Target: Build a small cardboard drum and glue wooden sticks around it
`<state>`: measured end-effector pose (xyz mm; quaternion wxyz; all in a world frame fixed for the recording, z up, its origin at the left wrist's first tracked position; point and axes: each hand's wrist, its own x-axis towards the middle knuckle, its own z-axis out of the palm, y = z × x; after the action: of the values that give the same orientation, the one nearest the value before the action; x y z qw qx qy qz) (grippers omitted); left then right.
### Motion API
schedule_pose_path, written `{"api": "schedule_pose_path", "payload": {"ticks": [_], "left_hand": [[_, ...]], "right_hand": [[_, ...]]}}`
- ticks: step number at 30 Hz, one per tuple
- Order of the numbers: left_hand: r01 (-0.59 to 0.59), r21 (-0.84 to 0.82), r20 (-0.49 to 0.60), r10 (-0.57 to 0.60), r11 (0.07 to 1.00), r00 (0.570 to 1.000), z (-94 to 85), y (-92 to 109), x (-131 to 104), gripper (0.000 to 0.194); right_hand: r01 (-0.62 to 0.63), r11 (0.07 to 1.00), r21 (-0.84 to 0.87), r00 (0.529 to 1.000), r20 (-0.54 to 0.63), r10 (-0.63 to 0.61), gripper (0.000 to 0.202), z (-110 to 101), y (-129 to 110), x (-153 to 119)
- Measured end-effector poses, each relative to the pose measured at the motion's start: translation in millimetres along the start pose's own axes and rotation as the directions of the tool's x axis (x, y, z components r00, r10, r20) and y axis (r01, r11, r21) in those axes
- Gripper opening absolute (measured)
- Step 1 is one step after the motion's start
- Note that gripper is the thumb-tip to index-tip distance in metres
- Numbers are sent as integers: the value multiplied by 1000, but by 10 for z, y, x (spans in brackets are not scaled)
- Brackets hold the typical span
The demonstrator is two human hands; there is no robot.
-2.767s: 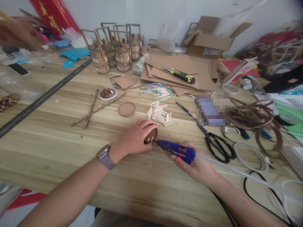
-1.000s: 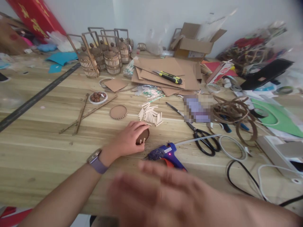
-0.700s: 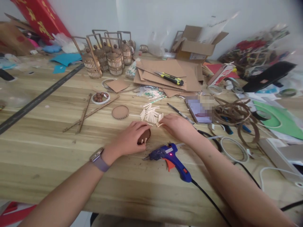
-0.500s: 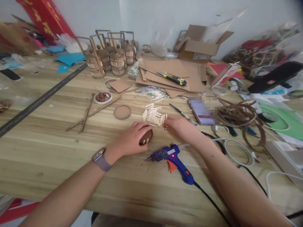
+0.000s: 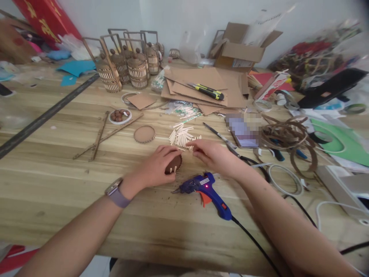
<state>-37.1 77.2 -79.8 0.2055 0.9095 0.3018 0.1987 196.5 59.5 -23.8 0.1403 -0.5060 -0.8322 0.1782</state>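
My left hand [image 5: 154,167] curls round the edge of a small round brown disc [image 5: 170,164] with a raised rim, resting on the table. A few short pale sticks [image 5: 173,169] stand upright along the disc's near edge. To its upper right lies a loose pile of short wooden sticks [image 5: 181,134]. My right hand [image 5: 213,156] is at the lower right of that pile, fingers drawn together at the sticks; whatever is between the fingertips is too small to make out. A blue hot glue gun [image 5: 206,188] with a lit red light lies below my right hand, nozzle pointing left.
Another rimmed disc [image 5: 144,134], a bowl of brown beads [image 5: 120,116] and crossed wooden strips [image 5: 99,140] lie left. Behind stand several slatted lantern-like pieces [image 5: 137,73]. Cardboard sheets [image 5: 198,82] carry a utility knife [image 5: 206,91]. A phone [image 5: 243,130] and coiled strips [image 5: 284,132] sit right.
My right hand has shifted left along the stick pile, its fingertips now closer to the disc. My left hand stays on the disc. The whole view has shifted slightly.
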Motion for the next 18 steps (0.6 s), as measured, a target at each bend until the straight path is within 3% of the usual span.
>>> {"api": "schedule_pose_path", "payload": {"ticks": [5, 12, 18], "left_hand": [[-16, -20, -7, 16, 1000, 1000, -5, 2, 6, 64], [-8, -48, -37, 7, 999, 999, 4, -12, 9, 62], [-10, -58, -13, 9, 998, 1000, 2, -26, 11, 62]], "right_hand": [[-77, 920, 383, 992, 123, 32, 10, 43, -175, -19], [-51, 898, 437, 997, 74, 21, 5, 185, -229, -3], [-71, 885, 459, 994, 105, 25, 7, 266, -237, 29]]}}
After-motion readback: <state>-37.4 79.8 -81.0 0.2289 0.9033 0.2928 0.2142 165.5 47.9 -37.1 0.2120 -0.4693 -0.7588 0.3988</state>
